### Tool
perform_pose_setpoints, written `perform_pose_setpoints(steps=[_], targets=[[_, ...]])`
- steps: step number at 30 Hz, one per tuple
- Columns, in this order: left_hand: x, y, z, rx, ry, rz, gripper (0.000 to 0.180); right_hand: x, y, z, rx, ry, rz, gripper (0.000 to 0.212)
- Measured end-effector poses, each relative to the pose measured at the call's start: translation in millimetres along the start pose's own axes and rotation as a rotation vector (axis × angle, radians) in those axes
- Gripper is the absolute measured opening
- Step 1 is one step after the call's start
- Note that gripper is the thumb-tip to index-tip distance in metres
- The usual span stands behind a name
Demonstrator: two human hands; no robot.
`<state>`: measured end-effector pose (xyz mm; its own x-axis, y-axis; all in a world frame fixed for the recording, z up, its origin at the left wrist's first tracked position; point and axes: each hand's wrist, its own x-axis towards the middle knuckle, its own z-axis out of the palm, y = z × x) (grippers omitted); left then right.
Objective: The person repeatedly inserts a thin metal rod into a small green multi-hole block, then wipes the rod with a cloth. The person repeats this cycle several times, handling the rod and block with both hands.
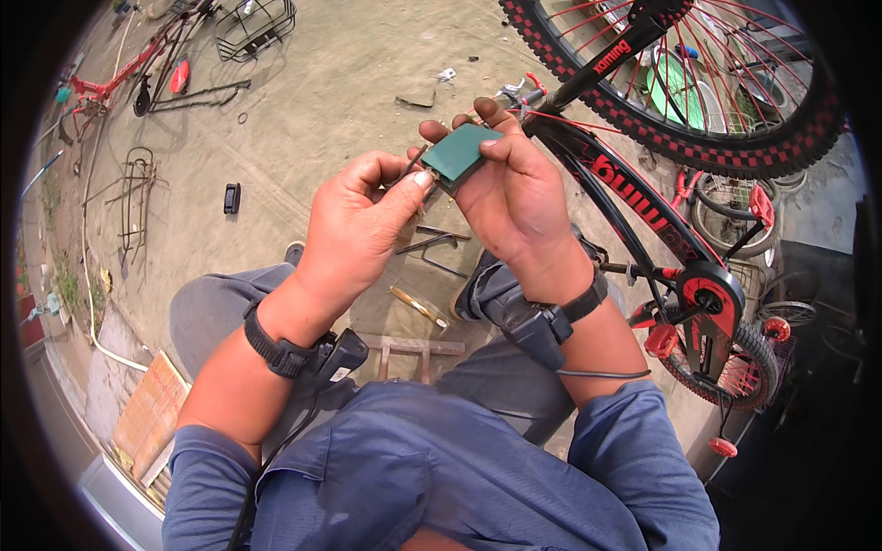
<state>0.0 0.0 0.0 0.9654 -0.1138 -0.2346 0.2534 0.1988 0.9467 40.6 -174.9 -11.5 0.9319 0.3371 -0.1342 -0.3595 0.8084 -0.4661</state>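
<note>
My right hand holds a flat green box in front of me, its thumb on the top face and fingers round the far side. My left hand is closed in a pinch at the box's near left corner. Thumb and forefinger press on something small there that I cannot make out. A thin dark cord shows between the left fingers and the box. On the ground below the hands lie bent dark metal rods and a yellow-handled tool.
An upturned black-and-red bicycle stands close on my right, its checkered tyre beyond my right hand. A small black object and a wire rack lie to the left. Red frame parts and a black wire basket lie farther off.
</note>
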Motion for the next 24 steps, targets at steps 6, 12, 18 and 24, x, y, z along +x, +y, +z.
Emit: perform_pose_setpoints(steps=[6,12,18,24], targets=[[4.2,3.2,-3.8,-0.119,0.048,-0.007,0.016,-4.9,-5.1,8.5,-0.085,-0.042,0.116,0.041],[8.4,9.5,-12.9,-0.190,0.117,0.076,0.017,-2.1,-2.1,6.4,-0.063,-0.036,0.200,0.033],[7.1,16.3,-20.1,-0.192,0.087,0.137,0.016,0.8,-9.1,0.6,-0.049,-0.081,0.207,0.047],[0.3,24.1,-11.1,-0.095,0.061,0.190,0.015,1.4,-7.0,-1.3,0.001,-0.092,0.244,0.040]])
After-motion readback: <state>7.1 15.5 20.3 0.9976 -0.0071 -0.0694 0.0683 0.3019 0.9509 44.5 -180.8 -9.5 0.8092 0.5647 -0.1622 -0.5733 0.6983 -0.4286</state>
